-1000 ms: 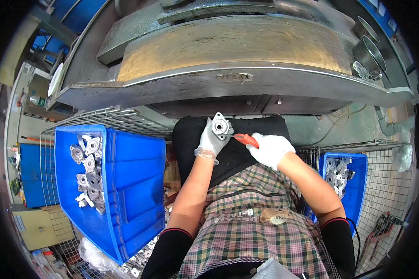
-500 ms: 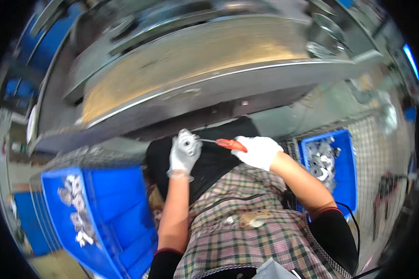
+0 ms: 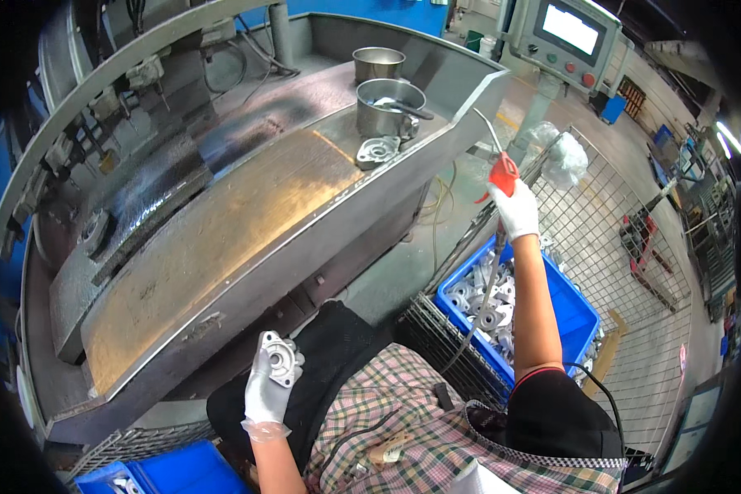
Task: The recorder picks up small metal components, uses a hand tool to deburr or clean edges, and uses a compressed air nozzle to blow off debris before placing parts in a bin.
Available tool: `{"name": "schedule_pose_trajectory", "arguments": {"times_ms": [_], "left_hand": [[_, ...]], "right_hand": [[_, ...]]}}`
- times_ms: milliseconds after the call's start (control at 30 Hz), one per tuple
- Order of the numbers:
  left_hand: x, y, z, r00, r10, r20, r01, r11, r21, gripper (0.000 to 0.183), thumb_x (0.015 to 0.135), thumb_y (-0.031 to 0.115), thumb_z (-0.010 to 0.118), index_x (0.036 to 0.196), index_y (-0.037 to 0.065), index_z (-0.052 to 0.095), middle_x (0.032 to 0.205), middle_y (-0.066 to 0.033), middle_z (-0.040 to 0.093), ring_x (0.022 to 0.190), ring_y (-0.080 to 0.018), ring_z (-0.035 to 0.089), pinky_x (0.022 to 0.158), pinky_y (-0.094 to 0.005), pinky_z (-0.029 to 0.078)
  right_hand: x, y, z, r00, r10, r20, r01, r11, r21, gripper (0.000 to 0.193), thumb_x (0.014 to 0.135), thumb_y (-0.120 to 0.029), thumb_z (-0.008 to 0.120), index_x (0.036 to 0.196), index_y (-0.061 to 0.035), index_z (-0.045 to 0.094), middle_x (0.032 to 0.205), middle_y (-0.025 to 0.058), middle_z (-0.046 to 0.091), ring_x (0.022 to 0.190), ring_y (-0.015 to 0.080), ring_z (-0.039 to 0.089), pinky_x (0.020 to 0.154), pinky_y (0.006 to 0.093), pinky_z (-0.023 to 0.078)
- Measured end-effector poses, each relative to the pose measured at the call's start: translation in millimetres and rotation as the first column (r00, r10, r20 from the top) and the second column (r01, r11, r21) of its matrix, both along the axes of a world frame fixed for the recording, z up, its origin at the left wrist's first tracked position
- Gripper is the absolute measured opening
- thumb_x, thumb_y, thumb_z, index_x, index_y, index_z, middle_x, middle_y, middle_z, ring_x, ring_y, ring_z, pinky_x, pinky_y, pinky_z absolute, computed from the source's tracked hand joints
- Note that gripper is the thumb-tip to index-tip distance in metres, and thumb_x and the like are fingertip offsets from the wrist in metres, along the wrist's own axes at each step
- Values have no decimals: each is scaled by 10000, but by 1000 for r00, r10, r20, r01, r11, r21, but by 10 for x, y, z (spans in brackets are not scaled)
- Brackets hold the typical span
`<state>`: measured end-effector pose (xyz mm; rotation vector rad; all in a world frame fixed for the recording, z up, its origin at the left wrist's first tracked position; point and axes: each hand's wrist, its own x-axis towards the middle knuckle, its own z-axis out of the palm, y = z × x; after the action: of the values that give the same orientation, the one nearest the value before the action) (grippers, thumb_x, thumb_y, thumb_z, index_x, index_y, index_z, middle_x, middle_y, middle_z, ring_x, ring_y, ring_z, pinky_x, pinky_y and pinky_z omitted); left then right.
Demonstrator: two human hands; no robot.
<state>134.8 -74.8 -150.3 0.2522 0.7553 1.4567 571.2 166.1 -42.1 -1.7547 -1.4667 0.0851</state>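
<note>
My left hand, in a white glove, is closed around a silver cast metal housing with a round bore, held over my lap. Out to the right, my gloved right hand grips a red air blow gun with a thin bent metal nozzle pointing up and away. A hose hangs from the gun, passing over a blue bin of similar castings. Another such casting lies at the right end of the machine's tray.
Two metal pots stand at the machine tray's right end. A wire mesh cage surrounds the blue bin, with a clear plastic bag on its edge. Another blue bin sits at lower left. A control panel rises beyond.
My view has swung to the right. The blow gun, earlier aimed at the casting in my left hand, is now raised far to the right, away from it. The left hand still holds the casting.
</note>
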Motion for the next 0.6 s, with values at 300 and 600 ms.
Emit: {"name": "schedule_pose_trajectory", "arguments": {"times_ms": [300,600], "left_hand": [[660,339,564,959,-84,-270,126,982,141,594,936,391,619,1337,-26,482,1219,-138,606,1081,-248,619,923,-370,504],[1112,534,447,683,-308,-663,480,873,88,541,973,408,570,1318,-4,509,1203,-77,604,1069,-166,566,921,-302,450]], "right_hand": [[-857,-892,49,852,524,-8,-523,851,34,328,818,-188,644,1127,-77,644,1053,134,675,1028,313,625,902,403,494],[-1200,-1346,-517,331,638,-696,-926,360,-111,552,891,-233,627,1385,-46,466,1280,148,608,1198,246,577,1038,361,427]]}}
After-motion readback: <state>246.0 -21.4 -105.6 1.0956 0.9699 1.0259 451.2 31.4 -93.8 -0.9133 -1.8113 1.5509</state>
